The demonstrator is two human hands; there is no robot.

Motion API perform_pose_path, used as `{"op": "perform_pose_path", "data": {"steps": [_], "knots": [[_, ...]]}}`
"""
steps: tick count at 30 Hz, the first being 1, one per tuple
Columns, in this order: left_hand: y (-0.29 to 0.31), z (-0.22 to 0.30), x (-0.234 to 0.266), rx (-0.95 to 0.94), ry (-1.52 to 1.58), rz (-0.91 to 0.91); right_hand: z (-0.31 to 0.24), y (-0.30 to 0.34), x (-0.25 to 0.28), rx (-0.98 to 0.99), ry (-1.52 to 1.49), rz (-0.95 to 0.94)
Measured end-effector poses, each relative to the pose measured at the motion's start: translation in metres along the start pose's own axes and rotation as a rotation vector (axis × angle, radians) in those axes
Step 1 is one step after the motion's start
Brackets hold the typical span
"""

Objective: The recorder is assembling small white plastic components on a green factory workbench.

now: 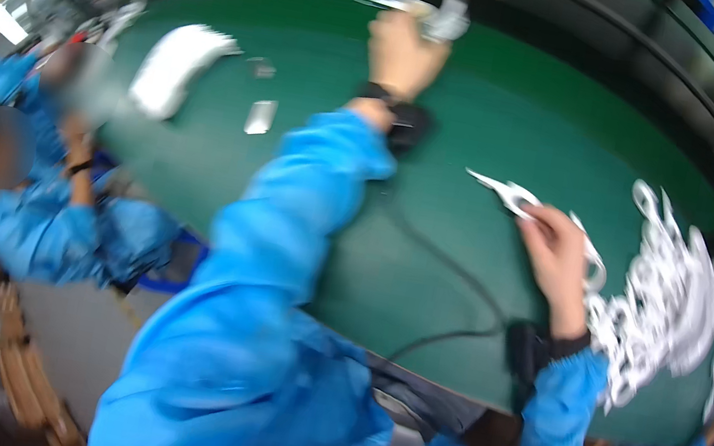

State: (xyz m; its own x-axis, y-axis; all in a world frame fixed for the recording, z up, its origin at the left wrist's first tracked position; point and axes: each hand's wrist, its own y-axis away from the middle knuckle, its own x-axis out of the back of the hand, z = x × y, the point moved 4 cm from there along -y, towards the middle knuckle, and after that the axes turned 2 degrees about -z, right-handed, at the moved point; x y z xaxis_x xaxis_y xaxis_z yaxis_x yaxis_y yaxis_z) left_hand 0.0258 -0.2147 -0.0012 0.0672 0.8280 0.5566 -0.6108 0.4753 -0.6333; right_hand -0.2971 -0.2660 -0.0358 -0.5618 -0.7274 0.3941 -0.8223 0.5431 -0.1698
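White looped strip [510, 193]: over the desk's right half, pinched in the fingers of the right hand [556, 258]. It lies up-left of those fingers, long axis slanting from the pointed tip at upper left to the ring end at the grip. Right hand nearer; left hand [408, 58] well apart, at the far side of the desk, fingers on blurred white pieces [451, 18]; cannot tell if gripped or only touched.

Counts, big to small. Green desk [493, 104]: one. Tangled heap of white looped strips [650, 294], right of right hand: one, strips too overlapped to count. Neat white stack [175, 72], far left: one, layers uncountable. Black cable [456, 260], across the desk: one. Another white strip [597, 270] just beside right hand: one, partly hidden. Silvery rectangular piece [260, 116], right of stack: one. Small grey piece [261, 67], beyond it: one.
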Motion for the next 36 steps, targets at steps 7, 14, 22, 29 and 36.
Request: {"op": "perform_pose_path", "data": {"steps": [7,14,22,29,36], "knots": [[-0.008,-0.026,-0.039,0.18,-0.031,-0.058,0.023,0.0,0.047,-0.026,-0.045,0.441],[0.046,-0.023,0.014,0.288,0.923,-0.167,0.013,0.01,0.052,0.159,0.091,0.529],[0.095,-0.036,0.098,0.126,0.323,-0.481,-0.012,0.012,0.029,0.142,0.194,0.246],[0.076,0.067,0.085,-0.243,-0.053,-0.254,0.01,0.014,0.027,0.141,0.317,0.045],[0.078,0.033,0.057,-0.304,-0.121,-0.49,-0.025,0.007,0.001,0.194,0.486,0.086]]}}
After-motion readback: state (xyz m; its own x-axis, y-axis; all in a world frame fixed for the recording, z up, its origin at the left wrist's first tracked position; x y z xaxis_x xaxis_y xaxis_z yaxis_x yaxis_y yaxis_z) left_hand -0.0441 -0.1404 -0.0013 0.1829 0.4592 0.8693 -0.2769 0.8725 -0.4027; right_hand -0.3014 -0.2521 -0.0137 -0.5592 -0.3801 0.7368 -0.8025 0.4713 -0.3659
